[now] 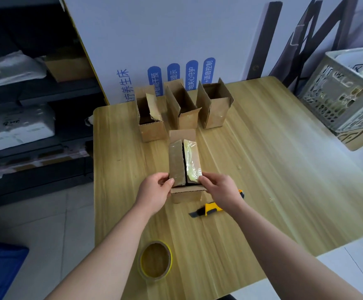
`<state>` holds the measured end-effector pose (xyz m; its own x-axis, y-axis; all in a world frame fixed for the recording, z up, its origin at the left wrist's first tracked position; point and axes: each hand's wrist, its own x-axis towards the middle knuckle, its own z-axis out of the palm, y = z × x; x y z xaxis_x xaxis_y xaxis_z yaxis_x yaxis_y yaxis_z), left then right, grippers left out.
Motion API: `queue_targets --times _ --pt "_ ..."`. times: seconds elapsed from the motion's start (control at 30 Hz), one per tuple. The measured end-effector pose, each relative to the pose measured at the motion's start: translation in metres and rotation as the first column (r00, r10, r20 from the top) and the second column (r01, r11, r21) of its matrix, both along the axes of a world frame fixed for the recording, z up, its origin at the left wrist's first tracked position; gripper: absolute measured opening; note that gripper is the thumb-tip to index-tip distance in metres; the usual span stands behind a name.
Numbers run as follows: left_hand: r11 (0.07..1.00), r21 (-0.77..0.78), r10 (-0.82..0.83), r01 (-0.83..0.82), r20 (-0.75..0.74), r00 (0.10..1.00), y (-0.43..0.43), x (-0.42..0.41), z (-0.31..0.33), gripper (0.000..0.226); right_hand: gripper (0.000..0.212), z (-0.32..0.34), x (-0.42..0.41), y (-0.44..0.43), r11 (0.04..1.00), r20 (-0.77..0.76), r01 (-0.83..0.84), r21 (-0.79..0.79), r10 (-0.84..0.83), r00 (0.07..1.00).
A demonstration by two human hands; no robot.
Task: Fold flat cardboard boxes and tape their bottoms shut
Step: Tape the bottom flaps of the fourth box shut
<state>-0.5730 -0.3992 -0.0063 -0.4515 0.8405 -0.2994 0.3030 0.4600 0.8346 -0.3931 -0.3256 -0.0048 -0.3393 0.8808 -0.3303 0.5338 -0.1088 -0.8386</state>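
Observation:
A small cardboard box [177, 161] stands in the middle of the wooden table [262, 169], its two long flaps folded nearly together with a dark gap between them. Old clear tape covers the right flap. My left hand [154, 192] grips the near left corner of the box. My right hand [219, 191] grips the near right corner, fingers on the taped flap. A short flap sticks out below my hands, another at the far end. A tape roll [155, 262] lies near the table's front edge.
Three open-topped boxes [152, 120], [183, 109], [215, 105] stand in a row at the back. A yellow utility knife [208, 210] lies under my right wrist. A grey plastic crate [349, 92] sits at the right. Dark shelving stands at the left.

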Motion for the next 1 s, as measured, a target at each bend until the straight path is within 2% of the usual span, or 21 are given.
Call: queue_targets --times 0.2,0.5,0.67,1.0 --pt "0.997 0.037 -0.064 0.065 -0.033 0.997 0.04 0.036 0.027 0.035 0.023 0.021 0.041 0.038 0.994 0.056 0.013 0.109 -0.019 0.998" --pt "0.995 0.046 -0.083 0.086 -0.049 0.995 0.131 0.118 0.04 0.034 0.025 0.033 0.127 0.132 0.986 0.117 -0.058 0.155 0.04 0.992" --pt "0.999 0.036 0.001 -0.001 -0.006 1.0 0.195 0.169 0.035 0.034 0.038 0.027 0.175 0.21 0.98 0.152 -0.135 0.147 0.113 0.982" --pt "0.992 -0.009 0.126 -0.125 0.024 0.992 0.306 0.204 0.015 0.037 0.034 0.009 0.19 0.34 0.952 0.136 -0.266 0.155 0.246 0.96"
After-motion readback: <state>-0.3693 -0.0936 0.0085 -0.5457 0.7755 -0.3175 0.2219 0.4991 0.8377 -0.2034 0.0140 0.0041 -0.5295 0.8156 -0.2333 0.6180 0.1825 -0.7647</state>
